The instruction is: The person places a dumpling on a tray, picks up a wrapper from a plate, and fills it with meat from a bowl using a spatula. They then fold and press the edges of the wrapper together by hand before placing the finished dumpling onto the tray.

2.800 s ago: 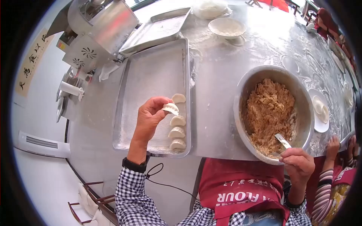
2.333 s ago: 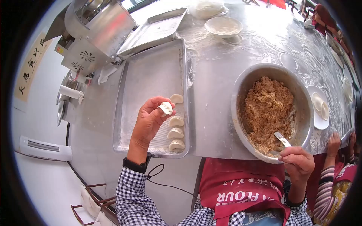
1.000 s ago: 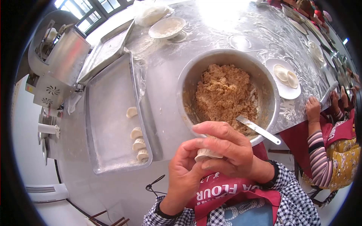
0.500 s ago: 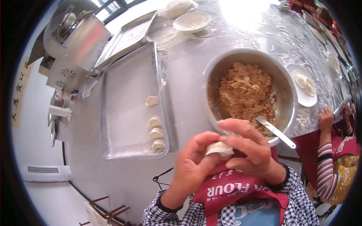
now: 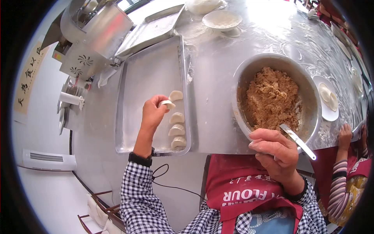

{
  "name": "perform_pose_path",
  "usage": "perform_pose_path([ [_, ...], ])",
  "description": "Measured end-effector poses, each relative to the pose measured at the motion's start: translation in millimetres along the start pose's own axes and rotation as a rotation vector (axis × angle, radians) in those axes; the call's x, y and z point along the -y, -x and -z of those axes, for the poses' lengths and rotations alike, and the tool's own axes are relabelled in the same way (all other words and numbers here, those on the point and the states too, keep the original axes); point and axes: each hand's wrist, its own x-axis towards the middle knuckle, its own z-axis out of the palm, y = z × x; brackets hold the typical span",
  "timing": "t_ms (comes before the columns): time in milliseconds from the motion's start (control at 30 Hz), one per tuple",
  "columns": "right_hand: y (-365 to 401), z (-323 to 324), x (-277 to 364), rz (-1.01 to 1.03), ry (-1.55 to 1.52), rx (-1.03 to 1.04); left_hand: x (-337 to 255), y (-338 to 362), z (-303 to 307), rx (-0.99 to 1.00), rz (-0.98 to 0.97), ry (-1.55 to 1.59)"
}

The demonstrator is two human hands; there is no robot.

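Note:
Between its thumb and fingers, my left hand point(image 5: 153, 111) holds a pale dumpling point(image 5: 168, 104) low over the metal tray point(image 5: 140, 78). Several folded dumplings point(image 5: 177, 130) lie in a column along the tray's right side, the topmost point(image 5: 175, 95) just beside the held one. My right hand point(image 5: 276, 153) is raised at the near edge of the metal bowl point(image 5: 237, 99), its fingers curled and bunched; whether anything is between them cannot be made out. Brown filling point(image 5: 272, 97) sits in the bowl, and a white-handled spatula point(image 5: 299, 142) leans on its rim.
Right of the bowl, an oval white plate point(image 5: 331, 114) bears round wrappers point(image 5: 328, 96). A dish of flour point(image 5: 222, 19) and a second tray point(image 5: 152, 29) stand farther back. A metal machine point(image 5: 97, 43) is at upper left. A co-worker's hand point(image 5: 344, 136) rests at the table's right edge.
My left hand has moved left from beside my right hand to over the tray, carrying the dumpling. My right hand has let go of it and stays near the bowl. The view has shifted slightly.

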Motion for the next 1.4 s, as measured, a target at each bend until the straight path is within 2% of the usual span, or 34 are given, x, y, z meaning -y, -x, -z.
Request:
perform_pose_path([
  [300, -0.4, -2.6, -0.4, -0.021, 0.044, 0.028, 18.4, -12.7, -11.5, 0.121, 0.044, 0.079],
  [367, 0.3, -2.2, -1.3, -0.026, 0.047, 0.029, 30.9, -17.4, -13.4, 0.053, -0.144, -0.271],
  [467, 1.0, -2.4, -1.8, -0.031, 0.053, 0.029, 22.1, -15.6, -11.9, 0.091, -0.076, -0.274],
  [800, 1.4, -1.6, -3.5, -0.046, 0.046, 0.042, 20.5, -12.9, -17.2, 0.079, -0.140, -0.173],
  [967, 1.9, -1.2, -3.5, -0.056, 0.040, 0.041, 23.6, -14.3, -18.4, 0.054, -0.206, -0.236],
  [1233, 4.2, -1.7, -5.4, -0.064, 0.027, 0.042, -3.2, -24.9, 9.8, -0.027, -0.151, -0.423],
  [1300, 3.1, -2.1, -4.9, -0.064, 0.030, 0.048, -1.3, -38.1, 11.1, 0.045, -0.177, -0.501],
  [1400, 3.0, -2.5, -3.5, -0.072, 0.030, 0.045, 10.1, -57.1, 5.9, 0.143, -0.183, -0.425],
])
